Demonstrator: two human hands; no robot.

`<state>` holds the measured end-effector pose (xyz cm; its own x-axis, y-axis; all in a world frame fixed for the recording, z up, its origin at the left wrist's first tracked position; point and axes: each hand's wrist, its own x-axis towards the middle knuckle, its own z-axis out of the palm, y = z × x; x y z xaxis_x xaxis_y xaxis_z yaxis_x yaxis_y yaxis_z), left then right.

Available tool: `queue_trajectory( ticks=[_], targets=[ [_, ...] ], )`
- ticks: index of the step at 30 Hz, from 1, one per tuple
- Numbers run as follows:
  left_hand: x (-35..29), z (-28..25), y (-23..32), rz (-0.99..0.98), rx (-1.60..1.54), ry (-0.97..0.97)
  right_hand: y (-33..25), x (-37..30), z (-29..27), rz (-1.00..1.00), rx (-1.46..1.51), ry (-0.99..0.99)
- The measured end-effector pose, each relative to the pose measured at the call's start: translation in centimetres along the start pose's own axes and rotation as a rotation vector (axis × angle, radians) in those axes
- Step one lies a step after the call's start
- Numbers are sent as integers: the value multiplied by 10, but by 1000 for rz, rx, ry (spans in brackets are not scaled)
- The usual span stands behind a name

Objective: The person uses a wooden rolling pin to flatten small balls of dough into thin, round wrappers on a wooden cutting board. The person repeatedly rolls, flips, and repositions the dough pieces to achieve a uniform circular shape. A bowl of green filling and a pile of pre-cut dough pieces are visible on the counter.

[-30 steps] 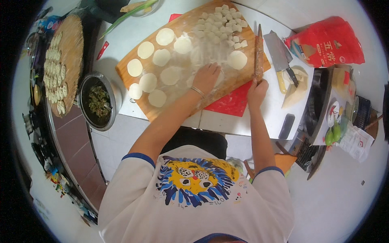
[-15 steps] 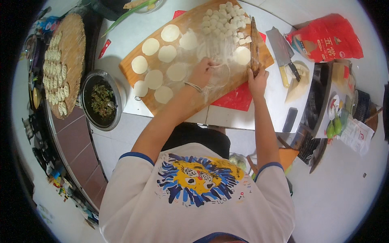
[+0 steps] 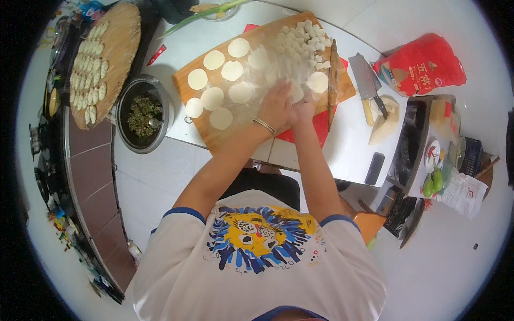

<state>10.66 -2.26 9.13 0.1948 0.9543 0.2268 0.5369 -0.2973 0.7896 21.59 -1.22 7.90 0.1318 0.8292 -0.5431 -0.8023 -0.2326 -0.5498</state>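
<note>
My two hands meet over the lower right of a floured wooden board [image 3: 205,131]. My left hand [image 3: 277,101], with a bracelet on its wrist, and my right hand [image 3: 303,110] are closed on a pale round dough wrapper [image 3: 295,92]; their fingertips are partly hidden. Right of them a wooden rolling pin [image 3: 333,80] lies along the board, untouched. Another wrapper [image 3: 318,82] sits between the hands and the pin. Several rolled wrappers [image 3: 232,70] cover the board's left part. Small dough pieces [image 3: 305,38] are heaped at its far right.
A metal bowl of chopped filling [image 3: 143,115] stands left of the table. Beyond it, a round woven tray [image 3: 120,48] carries rows of dumplings [image 3: 90,69]. On the right are a cleaver [image 3: 364,72], a knife [image 3: 381,107], a phone [image 3: 375,169] and a red bag [image 3: 420,64].
My right hand has let go of the rolling pin and moved left to join my left hand at a dough wrapper. The whole view has shifted slightly.
</note>
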Motion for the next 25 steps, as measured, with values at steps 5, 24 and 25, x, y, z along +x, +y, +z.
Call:
queue_trajectory(
  ticks=[5, 24, 25],
  targets=[
    [0, -24, 31, 65, 426, -286, -13, -20, 3, 92, 113, -203],
    [7, -33, 38, -734, -1794, 176, -53, -73, 51, -614, -1414, -421],
    [8, -30, 39, -710, -1778, 182, -44, -68, 49, -841, -1726, -402]
  ],
)
